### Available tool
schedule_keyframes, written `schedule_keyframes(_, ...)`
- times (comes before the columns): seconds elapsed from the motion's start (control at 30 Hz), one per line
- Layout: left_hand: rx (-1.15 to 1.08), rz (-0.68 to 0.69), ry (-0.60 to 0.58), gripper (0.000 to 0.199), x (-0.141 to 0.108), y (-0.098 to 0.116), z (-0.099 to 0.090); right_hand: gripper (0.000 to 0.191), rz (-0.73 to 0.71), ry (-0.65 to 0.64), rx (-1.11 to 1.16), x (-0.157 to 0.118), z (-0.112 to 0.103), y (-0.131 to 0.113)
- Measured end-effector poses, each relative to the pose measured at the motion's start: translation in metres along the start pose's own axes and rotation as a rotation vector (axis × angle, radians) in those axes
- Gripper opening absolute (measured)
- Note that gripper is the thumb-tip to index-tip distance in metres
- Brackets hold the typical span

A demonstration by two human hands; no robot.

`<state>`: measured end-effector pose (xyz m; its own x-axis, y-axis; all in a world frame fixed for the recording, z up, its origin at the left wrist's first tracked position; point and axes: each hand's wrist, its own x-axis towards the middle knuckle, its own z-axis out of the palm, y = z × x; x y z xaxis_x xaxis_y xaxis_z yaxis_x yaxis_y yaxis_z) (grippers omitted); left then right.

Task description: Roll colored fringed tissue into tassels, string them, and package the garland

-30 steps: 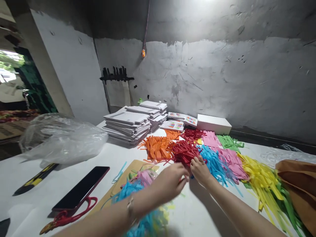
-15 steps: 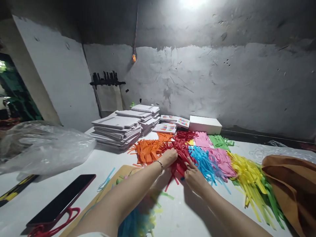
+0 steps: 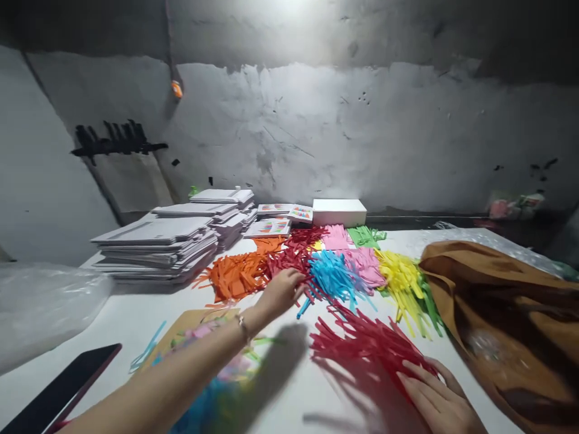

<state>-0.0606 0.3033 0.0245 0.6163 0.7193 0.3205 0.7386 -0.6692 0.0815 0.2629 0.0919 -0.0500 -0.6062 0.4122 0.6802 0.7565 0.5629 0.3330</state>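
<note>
My right hand (image 3: 436, 392) grips a bundle of red fringed tissue paper (image 3: 362, 337) by its solid end, in the lower right. The bundle's cut strips hang blurred over the white table. My left hand (image 3: 283, 292) is at the near edge of the remaining red fringe pile (image 3: 289, 256), fingers loosely bent and somewhat apart, with no held thing visible. Beside that pile lie orange fringe (image 3: 239, 274) on the left and blue fringe (image 3: 332, 274) on the right. Pink fringe (image 3: 365, 266) and yellow fringe (image 3: 400, 280) continue rightward.
Stacks of white flat cardboard (image 3: 156, 241) stand at the back left, near printed cards (image 3: 269, 227) and a white box (image 3: 339, 212). A brown cloth bag (image 3: 493, 301) lies on the right. Clear plastic (image 3: 49, 307), a phone (image 3: 67, 383) and mixed strips (image 3: 226, 361) occupy the left and front.
My right hand has drawn a red fringe bundle away from the pile, toward me and rightward. My left hand has stayed near the pile's edge. The view has turned to the right.
</note>
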Motion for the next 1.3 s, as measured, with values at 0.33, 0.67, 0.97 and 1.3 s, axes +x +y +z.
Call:
schedule_keyframes(0.33,0.11,0.596,0.006,0.006,-0.129,0.167,0.056,0.023,0.382,0.06,0.03,-0.027,0.016,-0.118)
schedule_keyframes(0.67,0.022,0.269,-0.03,0.016,-0.186,0.197,0.072,0.034,0.84,-0.076,-0.291,-0.091,-0.064,-0.082)
schedule_keyframes(0.97,-0.154,0.233,0.081,0.011,-0.178,0.222,0.04,0.045,0.481,-0.033,0.247,0.004,-0.048,-0.136)
schedule_keyframes(1.3,-0.348,0.148,0.205,0.034,-0.162,0.2,0.039,0.038,0.443,0.166,0.246,0.001,-0.045,-0.103)
